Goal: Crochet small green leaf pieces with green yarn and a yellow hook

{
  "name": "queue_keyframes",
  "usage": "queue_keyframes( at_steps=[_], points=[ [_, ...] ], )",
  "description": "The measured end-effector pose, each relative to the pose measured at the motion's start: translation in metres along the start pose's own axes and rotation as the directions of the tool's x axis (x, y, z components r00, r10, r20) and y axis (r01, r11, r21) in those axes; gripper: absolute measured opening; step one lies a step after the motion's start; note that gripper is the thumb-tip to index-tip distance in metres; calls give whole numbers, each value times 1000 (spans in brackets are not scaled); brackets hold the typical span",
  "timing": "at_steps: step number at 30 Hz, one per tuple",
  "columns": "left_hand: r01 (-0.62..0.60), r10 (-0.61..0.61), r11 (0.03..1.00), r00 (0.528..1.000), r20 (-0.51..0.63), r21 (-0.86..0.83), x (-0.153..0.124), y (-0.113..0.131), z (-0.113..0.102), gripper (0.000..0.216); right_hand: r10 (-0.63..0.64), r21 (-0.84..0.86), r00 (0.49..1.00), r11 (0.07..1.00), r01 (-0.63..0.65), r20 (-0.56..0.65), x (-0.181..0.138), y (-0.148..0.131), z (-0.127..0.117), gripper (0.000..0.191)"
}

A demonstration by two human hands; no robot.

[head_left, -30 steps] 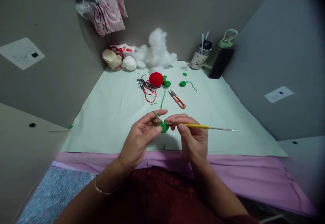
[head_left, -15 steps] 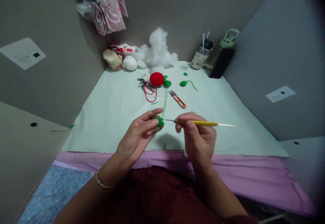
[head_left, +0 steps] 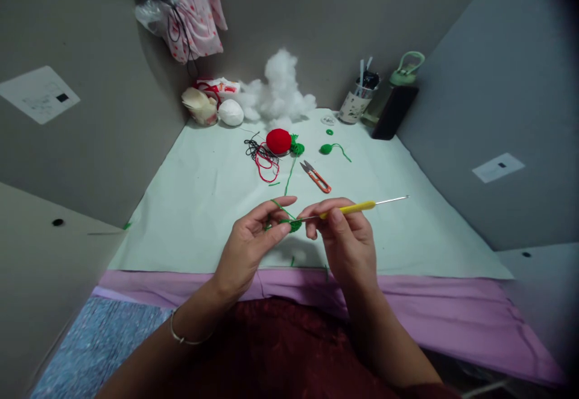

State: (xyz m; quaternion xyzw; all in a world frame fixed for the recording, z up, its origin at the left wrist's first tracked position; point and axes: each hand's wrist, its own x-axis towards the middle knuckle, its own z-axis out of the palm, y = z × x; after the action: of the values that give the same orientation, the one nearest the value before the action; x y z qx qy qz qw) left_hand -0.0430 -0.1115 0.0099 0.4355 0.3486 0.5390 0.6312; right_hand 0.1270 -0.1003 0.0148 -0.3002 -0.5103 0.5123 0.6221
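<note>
Between the thumb and fingers of my left hand (head_left: 253,236) is a small green crochet piece (head_left: 295,225), with green yarn looped over the raised index finger. My right hand (head_left: 346,236) grips a crochet hook (head_left: 350,208) by its yellow handle. One metal end of the hook reaches the green piece; the other points up to the right. Whether a loop sits on the hook is too small to tell. Beyond my hands, a green yarn strand (head_left: 289,176) runs back to a green yarn bundle (head_left: 297,147) beside a red ball (head_left: 278,141).
Orange thread snips (head_left: 316,177) lie just past my hands. Black and red yarn (head_left: 263,157) tangles at centre left. A green crocheted ball (head_left: 326,149) trails a tail. White stuffing (head_left: 284,88), a cup of tools (head_left: 356,103), a bottle (head_left: 404,76) and a dark phone-like slab (head_left: 394,113) stand at the back.
The green piece and my left fingertips have shifted slightly right and down. My right hand has moved left, and the hook's outer end has tilted upward, its near end now at the piece.
</note>
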Motion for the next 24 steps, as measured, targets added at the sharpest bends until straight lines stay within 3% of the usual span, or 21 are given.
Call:
queue_keyframes(
  at_steps=[4, 9, 11, 13, 15, 16, 17, 18, 20, 22, 24],
  points=[
    [-46, 48, 996, 999, -25, 81, 0, 0, -3, 32, -28, -54, 999, 998, 30, 30, -2, -3, 0, 19],
    [-95, 105, 979, 993, -51, 178, -2, 0, -3, 34, -208, -323, 972, 917, 234, 112, -8, -8, 0, 22],
    [-118, 141, 968, 986, -91, 222, -3, 2, 1, 37, -313, -461, 927, 805, 374, 205, -11, -7, -1, 23],
    [-119, 150, 970, 979, -137, 211, -4, 3, 5, 43, -405, -611, 851, 595, 522, 333, -15, -4, -2, 25],
    [-79, 89, 994, 983, -159, 74, -3, 4, 9, 52, -453, -703, 779, 371, 607, 433, -17, 1, -3, 31],
    [-24, 19, 999, 989, -144, -33, -2, 5, 9, 56, -470, -723, 759, 307, 620, 451, -18, 3, -3, 35],
    [52, -68, 988, 991, -111, -145, -1, 6, 10, 59, -488, -725, 752, 299, 621, 443, -18, 4, -4, 37],
    [133, -154, 961, 986, -68, -242, 0, 7, 9, 61, -500, -717, 767, 348, 604, 403, -18, 5, -4, 36],
    [251, -268, 903, 963, 0, -349, 3, 9, 7, 58, -489, -650, 838, 558, 515, 244, -15, 5, -4, 28],
    [239, -261, 901, 965, -12, -362, 4, 11, 5, 53, -395, -479, 917, 794, 374, 62, -11, 4, -2, 24],
    [159, -184, 934, 982, -47, -321, 4, 11, 5, 50, -276, -281, 961, 924, 259, -22, -7, 3, 1, 22]
  ],
)
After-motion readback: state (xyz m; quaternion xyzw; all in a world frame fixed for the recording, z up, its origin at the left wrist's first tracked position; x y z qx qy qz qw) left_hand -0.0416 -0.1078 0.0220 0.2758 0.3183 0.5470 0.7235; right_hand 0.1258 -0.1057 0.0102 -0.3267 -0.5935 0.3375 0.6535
